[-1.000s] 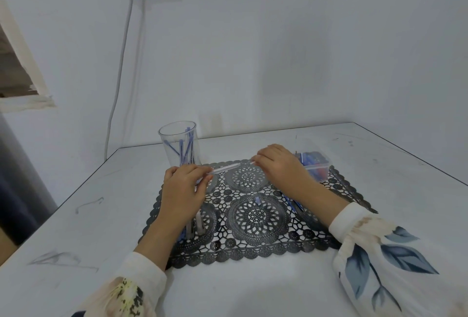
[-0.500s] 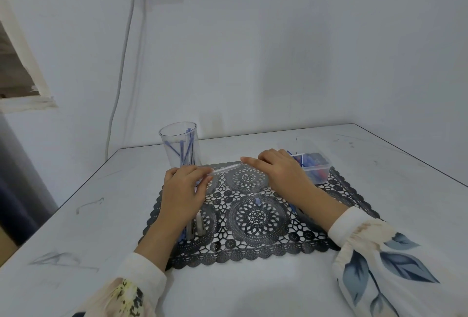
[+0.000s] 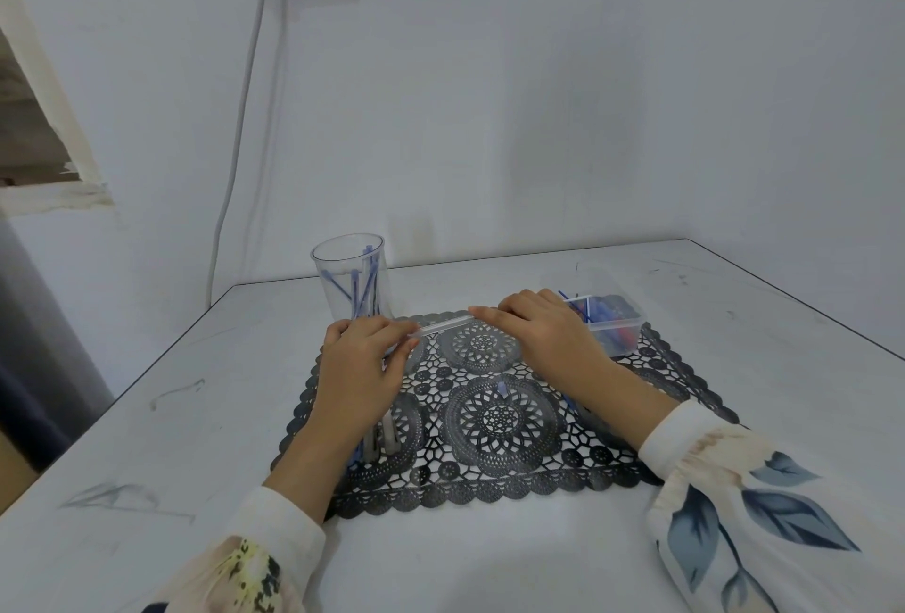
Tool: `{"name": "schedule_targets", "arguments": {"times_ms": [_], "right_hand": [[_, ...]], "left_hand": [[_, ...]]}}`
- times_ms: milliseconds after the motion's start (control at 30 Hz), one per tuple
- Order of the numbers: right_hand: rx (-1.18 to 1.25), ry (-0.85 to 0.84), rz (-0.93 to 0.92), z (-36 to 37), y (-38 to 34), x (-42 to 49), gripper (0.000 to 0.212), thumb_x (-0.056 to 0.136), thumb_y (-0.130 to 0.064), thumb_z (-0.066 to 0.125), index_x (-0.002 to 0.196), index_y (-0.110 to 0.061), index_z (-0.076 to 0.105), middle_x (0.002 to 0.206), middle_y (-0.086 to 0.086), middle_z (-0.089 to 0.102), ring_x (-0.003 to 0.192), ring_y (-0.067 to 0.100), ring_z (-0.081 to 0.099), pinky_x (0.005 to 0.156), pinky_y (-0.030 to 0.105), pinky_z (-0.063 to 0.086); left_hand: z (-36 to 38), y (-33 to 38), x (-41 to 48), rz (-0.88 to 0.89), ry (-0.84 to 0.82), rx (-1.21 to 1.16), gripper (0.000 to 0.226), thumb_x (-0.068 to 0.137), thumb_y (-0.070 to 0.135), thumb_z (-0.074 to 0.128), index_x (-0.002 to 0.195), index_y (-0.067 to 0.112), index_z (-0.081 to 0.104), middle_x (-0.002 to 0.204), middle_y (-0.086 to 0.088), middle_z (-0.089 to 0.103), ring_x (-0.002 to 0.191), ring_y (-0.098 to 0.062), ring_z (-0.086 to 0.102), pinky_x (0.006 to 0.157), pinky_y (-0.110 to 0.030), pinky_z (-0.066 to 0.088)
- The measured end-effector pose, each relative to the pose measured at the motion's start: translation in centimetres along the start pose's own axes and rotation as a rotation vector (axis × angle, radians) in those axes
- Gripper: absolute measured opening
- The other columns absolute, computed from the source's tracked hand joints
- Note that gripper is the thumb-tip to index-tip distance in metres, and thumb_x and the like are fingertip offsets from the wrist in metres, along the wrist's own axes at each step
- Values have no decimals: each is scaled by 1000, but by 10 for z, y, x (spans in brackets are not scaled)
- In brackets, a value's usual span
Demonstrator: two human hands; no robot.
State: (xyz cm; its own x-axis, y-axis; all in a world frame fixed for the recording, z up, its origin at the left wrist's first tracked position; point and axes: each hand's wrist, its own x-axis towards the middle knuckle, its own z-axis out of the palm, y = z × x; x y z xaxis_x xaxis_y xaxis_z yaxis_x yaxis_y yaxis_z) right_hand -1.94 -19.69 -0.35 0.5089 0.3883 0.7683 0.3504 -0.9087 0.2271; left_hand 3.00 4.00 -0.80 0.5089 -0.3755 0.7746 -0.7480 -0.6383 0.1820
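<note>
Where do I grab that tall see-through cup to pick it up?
Hold the clear cup round its middle, coming from its left side. It stands upright and is round, so a sideways grip fits. The blue refills lean up to the rim, so don't come from above, and the left hand is in front of its base.

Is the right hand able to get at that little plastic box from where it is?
Probably yes. The plastic box sits open right behind the right hand, with nothing between them. The hand would first have to leave the clear tube its fingertips touch.
</note>
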Motion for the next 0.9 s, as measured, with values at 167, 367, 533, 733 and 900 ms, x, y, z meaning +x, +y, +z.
{"name": "schedule_targets", "arguments": {"times_ms": [167,367,533,733,900], "right_hand": [[8,29,-9,-1,-1,1,56,64,14,53,112,-11,67,80,5,64,69,20,57,63,27,40],[62,19,9,1,-2,1,60,58,22,65,110,-7,68,82,8,64,69,24,59,61,29,47],[79,78,42,1,-5,2,41,67,12,68,103,-6,70,79,8,64,66,24,59,60,30,50],[-106,205,176,4,-4,-1,18,86,-27,57,92,-20,73,76,-3,67,70,18,61,81,39,37],[-121,201,280,2,-5,-1,25,87,-39,54,90,-23,73,78,-5,68,77,16,62,90,49,37]], "left_hand": [[0,-1,0,12,-9,15,33,87,39,45,96,22,72,85,10,67,81,-12,60,81,-32,34],[-1,2,0,28,-16,21,35,88,40,45,96,22,73,83,10,67,81,-13,60,83,-36,36],[-1,3,0,51,-18,17,34,88,39,45,96,22,73,82,10,67,80,-13,61,83,-38,38],[-3,6,0,67,-19,23,33,88,38,46,97,21,73,81,9,67,78,-16,61,83,-38,37],[-4,7,0,65,-31,30,32,87,37,46,97,22,73,80,10,66,77,-15,61,83,-38,37]]}}
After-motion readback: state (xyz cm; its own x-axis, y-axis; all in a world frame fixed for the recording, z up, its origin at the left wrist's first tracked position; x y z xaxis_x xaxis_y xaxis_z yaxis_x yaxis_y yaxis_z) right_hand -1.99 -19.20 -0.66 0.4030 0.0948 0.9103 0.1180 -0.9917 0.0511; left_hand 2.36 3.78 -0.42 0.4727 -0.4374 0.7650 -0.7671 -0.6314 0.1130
